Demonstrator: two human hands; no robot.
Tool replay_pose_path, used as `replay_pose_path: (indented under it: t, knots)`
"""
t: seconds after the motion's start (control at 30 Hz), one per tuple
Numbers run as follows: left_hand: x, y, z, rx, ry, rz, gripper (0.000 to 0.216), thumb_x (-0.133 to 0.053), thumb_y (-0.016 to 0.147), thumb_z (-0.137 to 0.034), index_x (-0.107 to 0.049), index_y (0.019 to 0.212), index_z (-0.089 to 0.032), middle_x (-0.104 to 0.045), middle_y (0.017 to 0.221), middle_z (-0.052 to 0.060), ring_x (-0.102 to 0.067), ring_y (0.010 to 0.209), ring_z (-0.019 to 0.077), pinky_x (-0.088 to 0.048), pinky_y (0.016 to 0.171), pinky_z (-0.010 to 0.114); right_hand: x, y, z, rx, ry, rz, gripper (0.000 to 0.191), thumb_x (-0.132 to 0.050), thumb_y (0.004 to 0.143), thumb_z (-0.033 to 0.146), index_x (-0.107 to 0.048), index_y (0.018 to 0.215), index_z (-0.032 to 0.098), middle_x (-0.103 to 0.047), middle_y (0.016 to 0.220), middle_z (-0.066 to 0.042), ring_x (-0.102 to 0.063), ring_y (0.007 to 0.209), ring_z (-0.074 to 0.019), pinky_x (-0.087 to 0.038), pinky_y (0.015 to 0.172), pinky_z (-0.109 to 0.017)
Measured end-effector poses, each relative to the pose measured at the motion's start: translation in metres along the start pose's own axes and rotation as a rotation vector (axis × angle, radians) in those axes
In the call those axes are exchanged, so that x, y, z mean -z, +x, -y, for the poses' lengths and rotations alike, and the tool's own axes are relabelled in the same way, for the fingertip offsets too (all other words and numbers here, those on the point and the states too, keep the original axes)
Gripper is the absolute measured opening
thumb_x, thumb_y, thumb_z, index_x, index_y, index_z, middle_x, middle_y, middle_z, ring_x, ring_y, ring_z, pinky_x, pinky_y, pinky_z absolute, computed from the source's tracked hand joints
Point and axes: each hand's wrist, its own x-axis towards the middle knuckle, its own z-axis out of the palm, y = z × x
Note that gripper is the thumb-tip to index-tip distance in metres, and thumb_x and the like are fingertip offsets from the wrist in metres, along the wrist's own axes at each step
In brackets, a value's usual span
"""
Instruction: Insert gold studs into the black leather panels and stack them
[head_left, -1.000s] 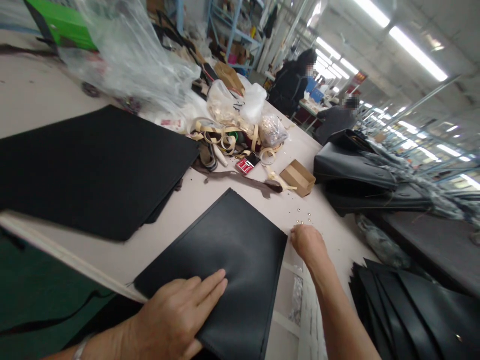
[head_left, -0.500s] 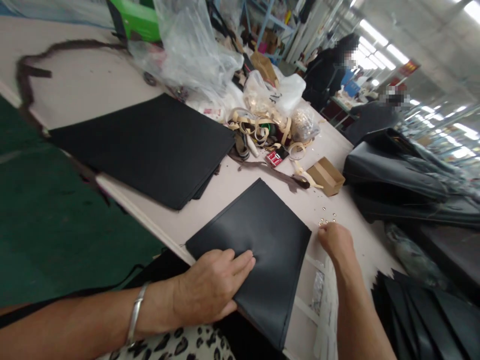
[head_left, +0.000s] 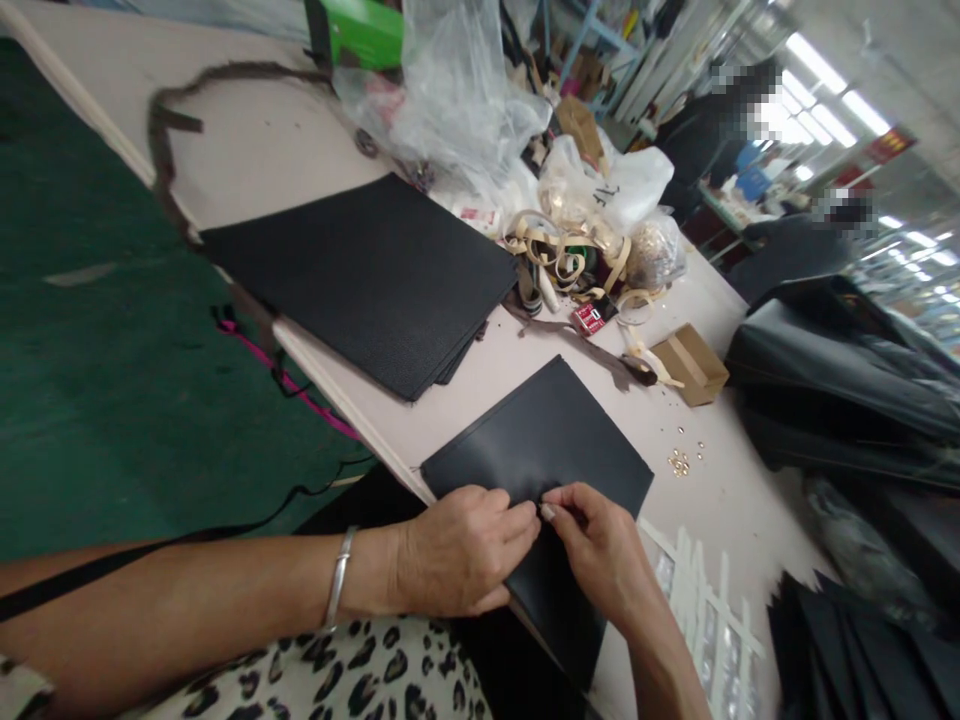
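A black leather-like panel (head_left: 517, 440) lies at the table's near edge. My left hand (head_left: 469, 550) grips its near side, fingers pressed together on top and the thumb low at the border. Close against those fingertips, my right hand (head_left: 600, 550) pinches with thumb and index finger over the middle of the panel. Whatever is in that pinch is too small and covered to name. Several small gold metal pieces (head_left: 679, 462) are scattered on the table to the right of the panel.
A stack of black panels (head_left: 360, 280) lies to the left. Behind are plastic bags (head_left: 465, 120), beige strips (head_left: 555, 240) and a small cardboard box (head_left: 688, 364). Black pieces (head_left: 847, 640) and black material (head_left: 847, 370) fill the right side. Two people are in the background.
My right hand has moved from beside the small gold pieces to the middle of the panel, meeting my left fingertips. My left hand stays on the panel. The camera view has shifted slightly.
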Motion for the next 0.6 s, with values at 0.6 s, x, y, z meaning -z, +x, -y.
replay_pose_path:
  t: [0.6]
  knots:
    - [0.002, 0.0, 0.0, 0.008, -0.074, -0.05, 0.045, -0.06, 0.087, -0.038, -0.061, 0.119, -0.007, -0.065, 0.116, 0.014, -0.053, 0.077, 0.0238, -0.043, 0.056, 0.038, 0.016, 0.034, 0.011, -0.169, -0.214, 0.251, 0.004, -0.062, 0.08, 0.022, -0.064, 0.076, 0.021, -0.064, 0.065, 0.002, -0.058, 0.061, -0.0147, -0.037, 0.056, -0.027]
